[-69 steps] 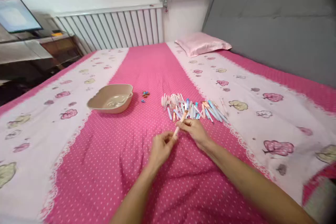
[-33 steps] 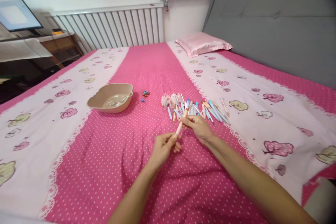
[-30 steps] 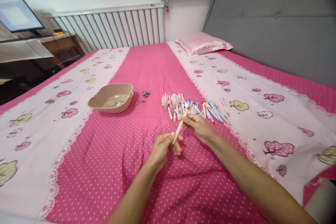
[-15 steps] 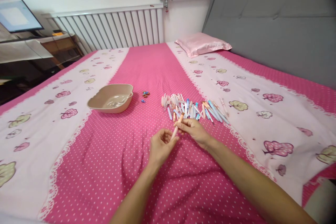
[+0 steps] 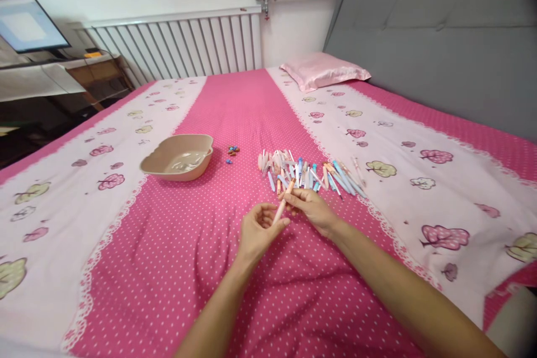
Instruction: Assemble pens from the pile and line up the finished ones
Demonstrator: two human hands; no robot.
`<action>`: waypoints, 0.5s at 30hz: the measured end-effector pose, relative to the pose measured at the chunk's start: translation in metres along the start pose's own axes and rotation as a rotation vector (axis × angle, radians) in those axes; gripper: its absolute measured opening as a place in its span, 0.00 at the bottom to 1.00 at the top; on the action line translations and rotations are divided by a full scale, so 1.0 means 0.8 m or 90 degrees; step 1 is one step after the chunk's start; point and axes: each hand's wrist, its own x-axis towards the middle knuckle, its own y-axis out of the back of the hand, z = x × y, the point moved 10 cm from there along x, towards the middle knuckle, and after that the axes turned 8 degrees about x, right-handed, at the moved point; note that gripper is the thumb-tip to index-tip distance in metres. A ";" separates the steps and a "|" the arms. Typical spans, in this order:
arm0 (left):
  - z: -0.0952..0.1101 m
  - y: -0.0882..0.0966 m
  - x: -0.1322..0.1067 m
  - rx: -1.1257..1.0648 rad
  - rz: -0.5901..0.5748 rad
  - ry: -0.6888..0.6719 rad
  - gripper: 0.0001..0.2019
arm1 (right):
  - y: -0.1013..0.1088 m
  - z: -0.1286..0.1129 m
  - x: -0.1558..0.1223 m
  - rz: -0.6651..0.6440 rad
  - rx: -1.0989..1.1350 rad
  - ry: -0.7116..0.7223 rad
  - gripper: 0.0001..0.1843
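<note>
A pale pink pen (image 5: 280, 211) with an orange-brown top end is held tilted between my two hands, over the bed. My left hand (image 5: 258, 229) grips its lower end between thumb and fingers. Higher up on the barrel, my right hand (image 5: 308, 207) pinches it near the orange part. Just beyond my hands lies a loose heap of pens and pen parts (image 5: 300, 170) in pink, blue, white and orange. Farther left, a few small brown and blue pieces (image 5: 233, 150) sit on the sheet, too small to name.
A beige basin (image 5: 176, 165) holding some clear or whitish small pieces stands on the pink bedsheet (image 5: 168, 257), left of the heap. A pink pillow (image 5: 323, 70) lies at the back by the grey headboard (image 5: 432, 39). A radiator (image 5: 176, 42) lines the wall; a monitor (image 5: 31, 22) stands far left.
Hardly anything differs. My right fingers have shifted slightly on the pen, and my left thumb has moved a little to the right.
</note>
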 end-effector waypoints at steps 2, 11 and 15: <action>-0.001 0.003 0.002 0.013 0.021 -0.011 0.18 | 0.000 0.001 0.000 0.001 -0.003 -0.001 0.21; -0.008 -0.010 -0.003 -0.081 -0.062 0.082 0.18 | 0.001 -0.001 0.001 -0.006 -0.005 0.012 0.20; -0.015 -0.018 -0.007 -0.098 -0.094 0.123 0.20 | 0.002 0.000 0.002 -0.009 0.010 0.008 0.20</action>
